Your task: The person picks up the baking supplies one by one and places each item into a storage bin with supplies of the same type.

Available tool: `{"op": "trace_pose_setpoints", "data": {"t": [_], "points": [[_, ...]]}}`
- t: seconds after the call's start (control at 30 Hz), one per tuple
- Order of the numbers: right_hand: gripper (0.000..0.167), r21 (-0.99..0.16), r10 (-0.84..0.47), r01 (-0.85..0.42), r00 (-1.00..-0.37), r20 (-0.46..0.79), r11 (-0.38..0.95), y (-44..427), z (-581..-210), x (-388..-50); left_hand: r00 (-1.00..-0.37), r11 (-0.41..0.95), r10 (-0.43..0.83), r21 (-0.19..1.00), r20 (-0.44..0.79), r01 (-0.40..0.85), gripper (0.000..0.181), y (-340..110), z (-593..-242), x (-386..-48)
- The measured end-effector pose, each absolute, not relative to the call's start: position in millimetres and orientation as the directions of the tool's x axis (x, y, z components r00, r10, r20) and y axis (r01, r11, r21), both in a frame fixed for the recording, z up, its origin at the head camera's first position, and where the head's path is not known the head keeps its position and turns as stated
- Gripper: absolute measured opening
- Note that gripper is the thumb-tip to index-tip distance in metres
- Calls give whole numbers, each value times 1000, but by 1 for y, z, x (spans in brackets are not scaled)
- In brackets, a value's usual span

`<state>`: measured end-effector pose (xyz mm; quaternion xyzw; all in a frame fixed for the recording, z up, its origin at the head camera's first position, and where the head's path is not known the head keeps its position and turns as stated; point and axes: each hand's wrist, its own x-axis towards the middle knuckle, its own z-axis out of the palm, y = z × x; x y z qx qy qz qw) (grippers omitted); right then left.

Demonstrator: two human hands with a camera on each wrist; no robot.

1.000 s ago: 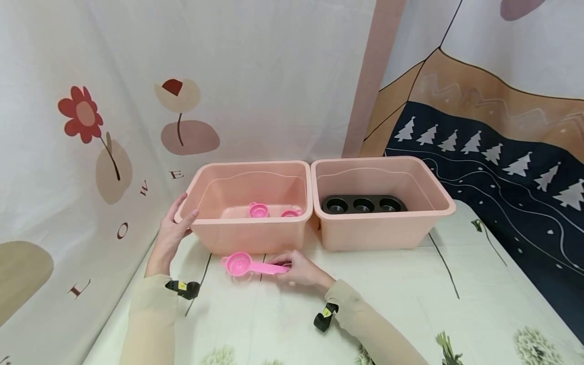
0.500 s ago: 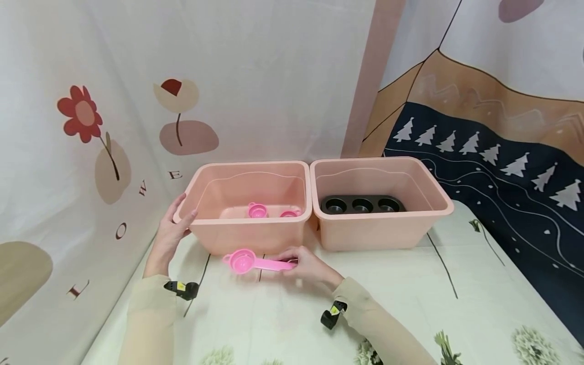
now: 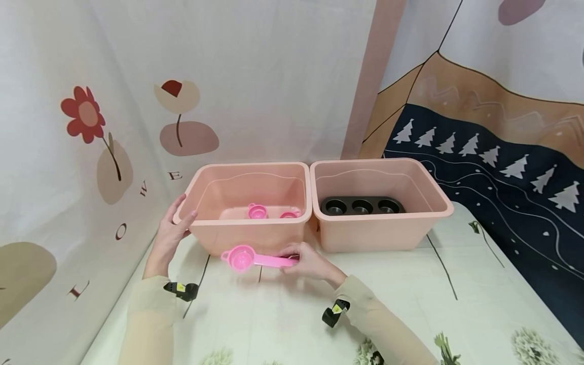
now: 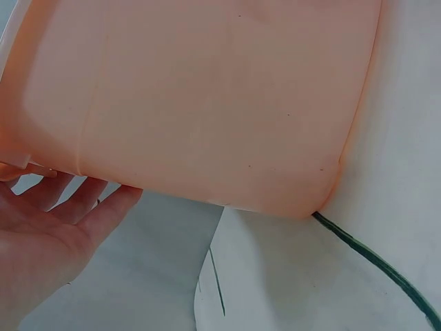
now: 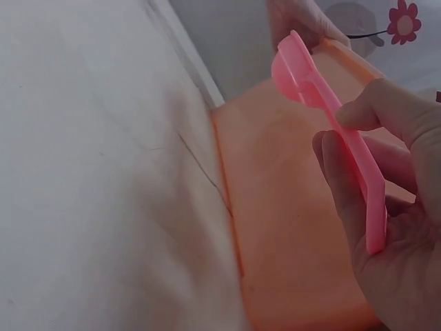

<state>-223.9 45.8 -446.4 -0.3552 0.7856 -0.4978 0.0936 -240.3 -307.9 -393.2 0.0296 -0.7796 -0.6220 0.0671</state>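
Observation:
In the head view, my right hand [image 3: 306, 261] holds a pink egg separator [image 3: 241, 258] by its handle, just in front of the left pink bin [image 3: 251, 237]. Its round cup points left, with a small looped tab at the tip. The right wrist view shows thumb and fingers pinching the handle of the egg separator [image 5: 351, 138]. My left hand [image 3: 170, 235] grips the left bin's front-left corner, thumb at the front rim and fingers along the side. In the left wrist view, the fingertips of the left hand [image 4: 62, 227] are hidden behind the bin's edge.
Two more pink cup-shaped pieces, one cup [image 3: 257, 211] and another partly hidden cup [image 3: 289, 214], lie inside the left bin. A second pink bin [image 3: 385, 230] stands close on the right with a black muffin pan [image 3: 362, 205] inside. Printed cloth [image 3: 274, 81] hangs behind.
My right hand has moved slightly right and up with the egg separator, which has risen a little nearer the left bin's front wall. The left hand stays at the bin's corner.

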Motion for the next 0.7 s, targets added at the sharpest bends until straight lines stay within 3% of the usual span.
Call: {"op": "trace_pose_setpoints", "data": {"t": [0.3,0.7], "points": [[28,-824,-652,-501,-723,229,266,48,-431,-222,-989,176,-117,982,93,71,70,-305,-391,-239],[25,-803,-670,-564,-673,312,193,47,-410,-223,-988,222,-136,975,66,35,74,-307,-394,-242]]}}
